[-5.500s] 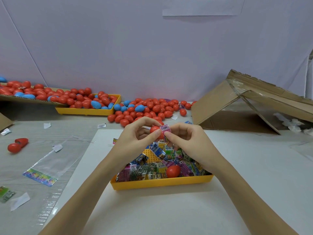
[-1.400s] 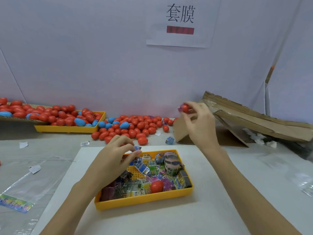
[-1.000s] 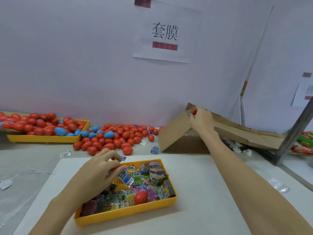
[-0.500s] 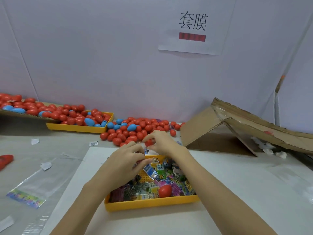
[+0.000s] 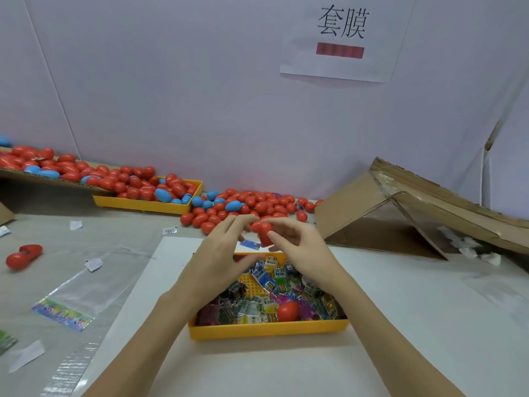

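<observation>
One red egg (image 5: pixel 264 234) is up over the far edge of the yellow tray (image 5: pixel 266 330). The right hand (image 5: pixel 300 250) pinches it in a small, tight grip. The left hand (image 5: pixel 220 253) has loose fingers beside it, and I cannot tell if its grip has the little blue wrapper (image 5: pixel 250 244). The egg looks light, hard and slippery, so hold its fat middle. Behind the tray lies a pile of eggs (image 5: pixel 246 207), well out of the way.
</observation>
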Tool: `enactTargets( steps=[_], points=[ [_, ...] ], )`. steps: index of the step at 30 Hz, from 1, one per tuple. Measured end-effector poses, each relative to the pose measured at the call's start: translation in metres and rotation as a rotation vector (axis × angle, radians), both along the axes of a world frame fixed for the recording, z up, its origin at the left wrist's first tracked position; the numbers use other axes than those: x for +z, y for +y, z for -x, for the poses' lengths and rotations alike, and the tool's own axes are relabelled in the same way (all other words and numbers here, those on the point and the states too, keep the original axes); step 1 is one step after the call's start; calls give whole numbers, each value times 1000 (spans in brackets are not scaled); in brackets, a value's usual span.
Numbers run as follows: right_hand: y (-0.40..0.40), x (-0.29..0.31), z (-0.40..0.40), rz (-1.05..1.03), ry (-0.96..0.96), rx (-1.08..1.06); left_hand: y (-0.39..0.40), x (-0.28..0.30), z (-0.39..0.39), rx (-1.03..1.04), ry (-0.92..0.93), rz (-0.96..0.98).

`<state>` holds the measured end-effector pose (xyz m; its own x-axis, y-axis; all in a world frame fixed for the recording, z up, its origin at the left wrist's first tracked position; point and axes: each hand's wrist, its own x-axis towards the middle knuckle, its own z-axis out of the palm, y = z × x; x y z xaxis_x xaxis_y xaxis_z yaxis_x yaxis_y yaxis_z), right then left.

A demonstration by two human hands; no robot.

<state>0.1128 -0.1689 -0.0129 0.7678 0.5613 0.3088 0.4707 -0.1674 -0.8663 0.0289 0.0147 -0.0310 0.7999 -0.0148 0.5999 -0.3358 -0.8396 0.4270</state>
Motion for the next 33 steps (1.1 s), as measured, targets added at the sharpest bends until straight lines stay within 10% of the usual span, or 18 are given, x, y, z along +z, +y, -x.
enactTargets(
  steps=[21, 33],
  points=[
    [-28, -4, 27, -130, 172, 94, -19, 6, 4, -191, -131, -146],
    [-18, -7, 30, -81, 192, -23, -21, 6, 3, -189, -44, 145]
  ],
)
